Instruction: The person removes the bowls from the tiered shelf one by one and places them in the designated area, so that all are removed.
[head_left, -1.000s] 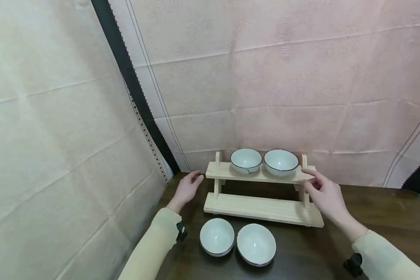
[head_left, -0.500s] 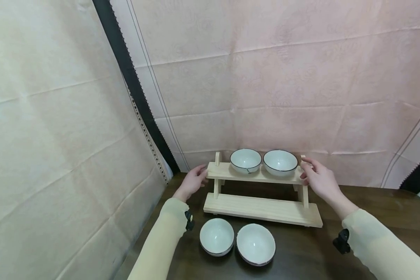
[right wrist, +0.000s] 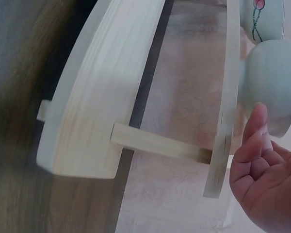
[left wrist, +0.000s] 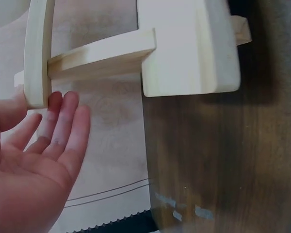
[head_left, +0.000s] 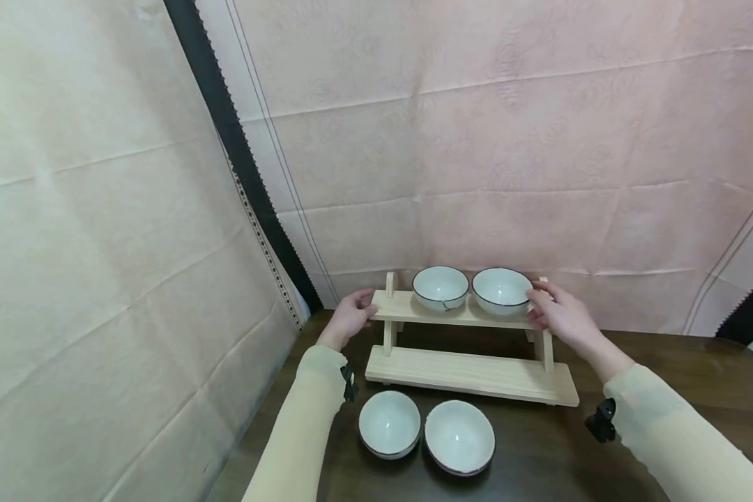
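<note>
In the head view a two-tier wooden rack (head_left: 473,376) carries two white bowls with dark rims on its upper board: the left bowl (head_left: 440,287) and the right bowl (head_left: 502,291). My left hand (head_left: 349,317) pinches the left end of the upper board; in the left wrist view the thumb lies on one side, the fingertips (left wrist: 55,98) on the other. My right hand (head_left: 563,317) is at the board's right end, above it, fingers loosely bent. One fingertip (right wrist: 259,112) overlaps the right bowl's outer wall in the right wrist view; the thumb is mostly out of frame there.
In front of the rack, two more white bowls, one left (head_left: 389,424) and one right (head_left: 459,438), stand side by side on the dark wooden table (head_left: 684,390). Pale cloth (head_left: 539,139) hangs behind the table and along the left.
Both hands have moved inward to the rack. The left has taken hold of the upper board's end; the right has moved left to the right bowl's side. Rack and bowls have hardly moved.
</note>
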